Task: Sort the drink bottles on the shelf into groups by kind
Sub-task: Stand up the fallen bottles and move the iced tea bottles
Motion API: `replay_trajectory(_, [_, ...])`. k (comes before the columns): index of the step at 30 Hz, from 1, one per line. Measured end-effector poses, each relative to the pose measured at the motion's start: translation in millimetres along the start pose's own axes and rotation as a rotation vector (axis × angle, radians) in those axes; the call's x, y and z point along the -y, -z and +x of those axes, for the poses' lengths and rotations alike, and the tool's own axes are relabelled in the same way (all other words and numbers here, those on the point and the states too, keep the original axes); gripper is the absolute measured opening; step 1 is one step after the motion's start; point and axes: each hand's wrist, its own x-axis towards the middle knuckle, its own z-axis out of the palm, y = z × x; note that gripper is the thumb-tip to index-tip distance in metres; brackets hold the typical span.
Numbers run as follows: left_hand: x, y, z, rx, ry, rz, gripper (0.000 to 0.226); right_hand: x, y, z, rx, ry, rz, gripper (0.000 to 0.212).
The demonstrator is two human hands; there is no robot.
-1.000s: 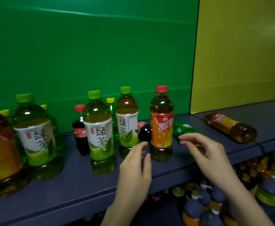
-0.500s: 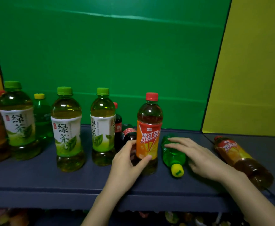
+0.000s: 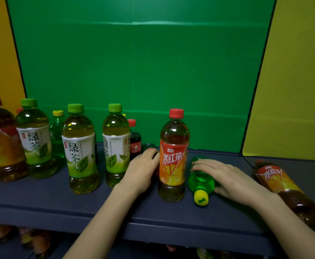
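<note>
Hands first: the left hand [image 3: 141, 171] lies over a cola bottle [image 3: 149, 146] that lies on its side behind and left of the upright iced tea bottle [image 3: 173, 159]. Its fingers curl down over the dark body, most of which is hidden. Half a second ago its thumb pressed the front of the iced tea bottle; now the thumb is off the label and the whole hand sits further back.

The right hand [image 3: 227, 176] holds the green soda bottle [image 3: 201, 181], fingers draped across its body and thumb at the near side. Its fingers have slid further across. That bottle has not moved: it lies just right of the iced tea bottle, yellow cap toward the shelf's front edge.

Well to the right a second iced tea bottle [image 3: 283, 186] lies on its side. To the left three green tea bottles [image 3: 79, 148] stand in a loose row, with a small upright cola [image 3: 135, 141] and a yellow-capped green bottle [image 3: 56, 131] behind them. All rest on the dark shelf [image 3: 59, 200] before a green backboard [image 3: 143, 71].
</note>
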Motion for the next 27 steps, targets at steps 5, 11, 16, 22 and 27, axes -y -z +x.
replay_trajectory(5, [3.3,0.3,18.8,0.054,-0.107,0.190,0.059,-5.5,1.9,-5.3,-0.035,-0.051,0.108,0.070])
replay_trajectory(11, [6.0,-1.0,23.6,0.056,-0.140,0.181,0.056,-3.5,9.6,-11.4,-0.165,-0.141,0.393,0.070])
replay_trajectory(16, [7.1,0.5,26.8,0.032,-0.101,0.147,0.058,-3.0,10.2,-9.8,-0.259,-0.276,0.495,0.068])
replay_trajectory(22, [9.2,9.2,33.2,-0.150,0.067,-0.197,0.043,0.1,8.8,-5.0,-0.407,-0.397,0.704,0.062])
replay_trajectory(27, [0.8,15.0,42.3,-0.258,0.262,-0.432,0.034,2.1,7.0,0.2,-0.456,-0.483,0.674,0.069])
